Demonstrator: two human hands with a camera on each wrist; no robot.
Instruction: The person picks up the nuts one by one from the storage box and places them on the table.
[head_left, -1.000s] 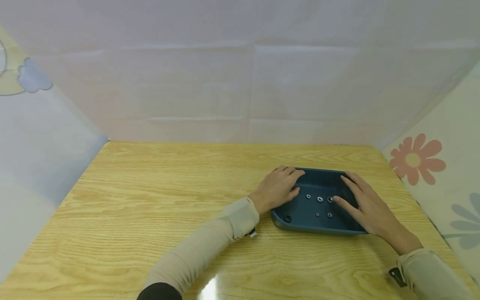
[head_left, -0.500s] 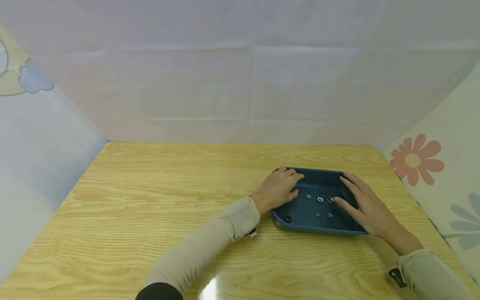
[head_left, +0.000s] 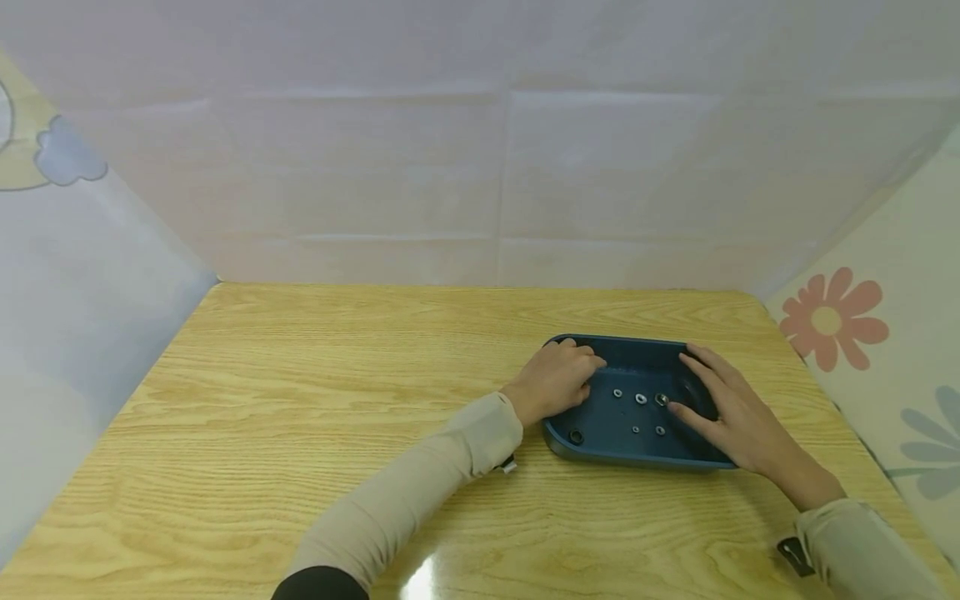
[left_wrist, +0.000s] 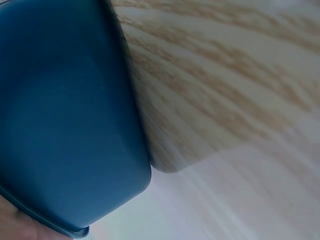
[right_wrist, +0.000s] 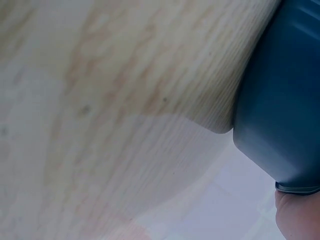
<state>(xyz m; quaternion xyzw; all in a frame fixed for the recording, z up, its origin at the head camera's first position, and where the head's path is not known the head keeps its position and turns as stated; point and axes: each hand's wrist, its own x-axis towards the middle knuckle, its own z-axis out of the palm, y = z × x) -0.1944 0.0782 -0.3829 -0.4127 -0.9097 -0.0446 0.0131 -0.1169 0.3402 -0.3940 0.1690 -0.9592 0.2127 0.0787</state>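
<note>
A dark blue tray (head_left: 637, 460) sits on the wooden table, right of the middle. My left hand (head_left: 551, 379) reaches over its left rim, fingers bent inside the far left corner, with a gap between thumb and index finger. What lies beneath that palm is hidden. At the opposite end, my right hand (head_left: 738, 421) rests over the rim, fingers loosely spread, thumb beside a silver ring-shaped piece (head_left: 662, 399). Other small metal rings (head_left: 641, 399) lie on the tray floor. A larger dark ring (head_left: 576, 437) lies in the near left corner.
Both wrist views look along the tray's outer wall (left_wrist: 75, 125) and the wood-grain tabletop (right_wrist: 125, 75). A pale sheet (head_left: 375, 167) hangs behind the table. Side panels with a printed flower (head_left: 827, 321) and cloud (head_left: 69, 152) flank it.
My left fingers bend further down inside the tray, and that hand shifts slightly towards me. My right hand stays almost still. The tray and the rings keep their places.
</note>
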